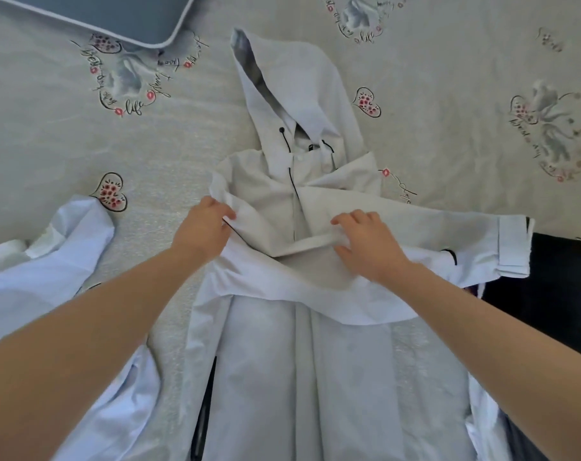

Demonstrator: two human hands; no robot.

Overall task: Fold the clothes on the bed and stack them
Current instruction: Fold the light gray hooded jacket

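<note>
At the far left a pale blue shirt point(59, 271) lies crumpled on the bed point(448, 94), thin and smooth, not yet folded. Further up, a grey-blue pillow point(116, 15) with a white piped edge lies at the bed's top left corner.

The left hand point(206, 227) holds the shoulder edge of the white hooded jacket point(315, 361), its fingers point(227, 214) curled and pinching a fold of fabric at the left shoulder. The jacket lies front up in the middle of the bed, hood pointing away from the person, black zip and drawcords showing at the collar. Its cloth looks light, crisp and slightly slippery, like a windbreaker shell, holding sharp creases.

The right hand point(365, 241) rests on the sleeve that is laid across the chest, fingers point(342, 219) loosely spread and bent, pressing on the band of fabric; whether they pinch it cannot be told. The sleeve's cuff point(512, 247), with a strap tab, overhangs the jacket's right side.

To do this fold well, the sleeve probably wants flattening flush within the body's outline, with the cuff tucked back and air pressed out, since such fabric tends to spring open.

At the far right lies a dark garment point(548, 294), matte and heavier-looking. The bedsheet is grey-beige, printed with hearts and script.
</note>
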